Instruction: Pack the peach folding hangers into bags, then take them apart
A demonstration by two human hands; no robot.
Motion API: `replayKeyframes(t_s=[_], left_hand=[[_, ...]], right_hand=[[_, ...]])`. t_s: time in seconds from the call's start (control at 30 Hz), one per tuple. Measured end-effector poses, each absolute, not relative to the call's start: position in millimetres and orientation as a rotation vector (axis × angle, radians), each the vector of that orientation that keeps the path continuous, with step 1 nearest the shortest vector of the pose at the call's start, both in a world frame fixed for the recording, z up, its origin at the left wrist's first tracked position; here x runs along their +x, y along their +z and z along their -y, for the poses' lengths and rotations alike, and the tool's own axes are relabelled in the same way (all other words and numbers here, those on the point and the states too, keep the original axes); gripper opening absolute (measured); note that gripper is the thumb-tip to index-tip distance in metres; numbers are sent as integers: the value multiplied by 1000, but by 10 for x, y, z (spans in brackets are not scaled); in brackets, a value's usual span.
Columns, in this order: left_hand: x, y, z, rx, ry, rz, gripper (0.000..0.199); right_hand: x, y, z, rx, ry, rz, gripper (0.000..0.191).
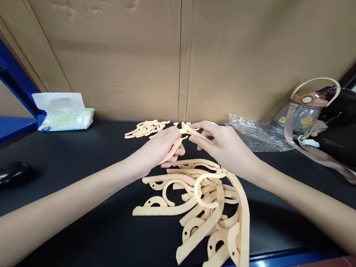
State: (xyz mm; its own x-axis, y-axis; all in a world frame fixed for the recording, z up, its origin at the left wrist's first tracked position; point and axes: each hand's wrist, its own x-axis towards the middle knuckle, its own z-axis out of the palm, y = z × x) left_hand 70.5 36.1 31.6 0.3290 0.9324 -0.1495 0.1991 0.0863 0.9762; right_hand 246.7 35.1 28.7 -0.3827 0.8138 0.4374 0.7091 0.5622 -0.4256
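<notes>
My left hand (160,146) and my right hand (227,144) meet above the middle of the table. Both grip a cream plastic folding hanger (172,152). One curved arm of it sticks out below my left fingers, and another part runs between my right thumb and fingers. The joint between the hands is small and partly covered by fingers. Just in front of my hands lies a heap of similar cream folding hangers (197,239), with hooks and curved arms overlapping. Behind my left hand is a smaller pile of loose cream hanger parts (147,128); several small pieces lie behind the fingertips.
A tissue pack (68,116) lies at the back left, and a black rounded object (8,174) at the left edge. Clear plastic wrap (259,135), a bottle with a strap (305,116) and a black bag (351,133) occupy the right. Cardboard (126,48) walls the back.
</notes>
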Motion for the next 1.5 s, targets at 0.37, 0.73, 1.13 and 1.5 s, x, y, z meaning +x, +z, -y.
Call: replayKeyframes(t_s=[0.37, 0.73, 1.13, 1.5], left_hand=[[725, 104, -348, 1847, 733, -1225, 33], [414, 322, -1025, 2194, 867, -1485, 40], [40, 203, -1675, 2070, 979, -1962, 21], [419, 296, -425, 1338, 699, -932, 70]], right_hand=[[2403, 175, -327, -1367, -579, 2697, 33], [2685, 485, -616, -1332, 1073, 1874, 27], [2619, 498, -592, -1076, 1424, 1370, 15], [2500, 366, -522, -949, 1058, 1051, 24]])
